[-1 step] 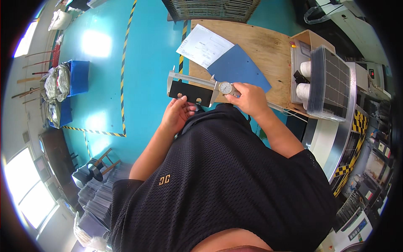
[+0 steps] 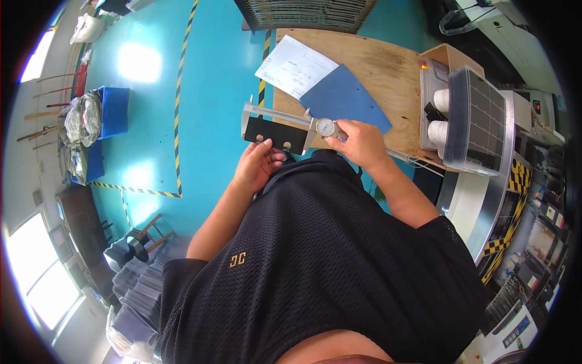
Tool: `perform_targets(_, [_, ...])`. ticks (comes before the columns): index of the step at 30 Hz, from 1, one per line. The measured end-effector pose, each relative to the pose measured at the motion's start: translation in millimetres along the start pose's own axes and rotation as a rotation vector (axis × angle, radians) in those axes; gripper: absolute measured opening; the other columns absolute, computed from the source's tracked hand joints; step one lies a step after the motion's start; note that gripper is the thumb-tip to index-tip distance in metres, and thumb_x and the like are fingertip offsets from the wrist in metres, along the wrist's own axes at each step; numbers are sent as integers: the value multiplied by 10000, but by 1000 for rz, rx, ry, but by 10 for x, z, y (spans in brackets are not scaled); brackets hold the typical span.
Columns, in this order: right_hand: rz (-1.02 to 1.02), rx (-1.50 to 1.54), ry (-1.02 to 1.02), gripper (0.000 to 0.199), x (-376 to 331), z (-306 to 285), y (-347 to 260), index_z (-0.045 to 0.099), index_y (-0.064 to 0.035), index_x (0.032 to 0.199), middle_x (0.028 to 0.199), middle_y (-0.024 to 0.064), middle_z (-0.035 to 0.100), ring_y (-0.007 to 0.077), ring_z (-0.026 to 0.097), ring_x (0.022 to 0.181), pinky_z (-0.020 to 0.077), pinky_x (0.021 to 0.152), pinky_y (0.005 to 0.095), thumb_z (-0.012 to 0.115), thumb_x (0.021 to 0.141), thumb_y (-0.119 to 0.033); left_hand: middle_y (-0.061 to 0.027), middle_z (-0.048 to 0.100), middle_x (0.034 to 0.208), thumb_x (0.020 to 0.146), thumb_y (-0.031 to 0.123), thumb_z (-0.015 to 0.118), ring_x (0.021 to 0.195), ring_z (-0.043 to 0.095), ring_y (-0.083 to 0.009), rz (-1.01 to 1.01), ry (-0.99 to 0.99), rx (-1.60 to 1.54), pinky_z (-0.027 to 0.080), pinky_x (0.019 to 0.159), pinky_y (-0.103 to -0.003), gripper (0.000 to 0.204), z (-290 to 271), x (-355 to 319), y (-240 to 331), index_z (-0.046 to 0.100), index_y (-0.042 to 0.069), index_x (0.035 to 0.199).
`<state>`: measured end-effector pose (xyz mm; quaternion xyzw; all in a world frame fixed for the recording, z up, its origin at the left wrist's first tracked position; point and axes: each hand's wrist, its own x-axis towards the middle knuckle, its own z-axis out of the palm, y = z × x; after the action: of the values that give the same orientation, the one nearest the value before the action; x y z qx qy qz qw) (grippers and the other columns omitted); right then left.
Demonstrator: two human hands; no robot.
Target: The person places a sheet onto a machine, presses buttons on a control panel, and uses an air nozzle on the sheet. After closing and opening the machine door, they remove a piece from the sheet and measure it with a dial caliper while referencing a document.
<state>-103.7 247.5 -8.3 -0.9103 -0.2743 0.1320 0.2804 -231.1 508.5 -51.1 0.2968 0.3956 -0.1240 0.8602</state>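
Right now a black plate (image 2: 276, 134) with two small holes sits between the dial caliper (image 2: 303, 123) jaws, off the wooden table's (image 2: 388, 79) near edge, left hand (image 2: 257, 165) fingers pinching its lower edge, right hand (image 2: 359, 143) closed round the caliper beside the dial, thumb seemingly on it, blue sheet (image 2: 342, 97) and white paper (image 2: 294, 67) at the table's left edge.

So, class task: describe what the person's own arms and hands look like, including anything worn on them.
Both forearms are bare, with no gloves, watch or rings visible on the left hand or right hand. Short sleeves of a black mesh shirt cover the upper arms.
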Motion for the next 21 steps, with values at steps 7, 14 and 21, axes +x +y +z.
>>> perform_targets(7, [38, 34, 12, 385, 13, 55, 34, 694, -74, 933, 814, 126, 691, 356, 667, 753, 525, 637, 449, 747, 811, -435, -123, 713, 972, 975, 113, 639, 808, 707, -214, -13, -87, -3, 593, 667, -324, 139, 75, -49, 20, 609, 53, 1097])
perform_targets(14, [195, 57, -80, 395, 62, -80, 135, 729, -71, 942, 850, 145, 710, 356, 676, 758, 527, 651, 434, 767, 793, -435, -98, 692, 979, 960, 46, 598, 879, 695, -236, 480, -13, 10, 583, 741, -381, 153, -188, -248, 542, 563, 67, 1107])
perform_targets(21, [37, 326, -452, 443, 170, -109, 9, 753, -51, 992, 847, 163, 718, 308, 689, 765, 526, 698, 388, 763, 803, -452, -55, 652, 1055, 972, 94, 623, 1039, 659, -229, 530, 187, -8, 503, 887, -392, 184, -129, 114, 825, 528, 98, 1130])
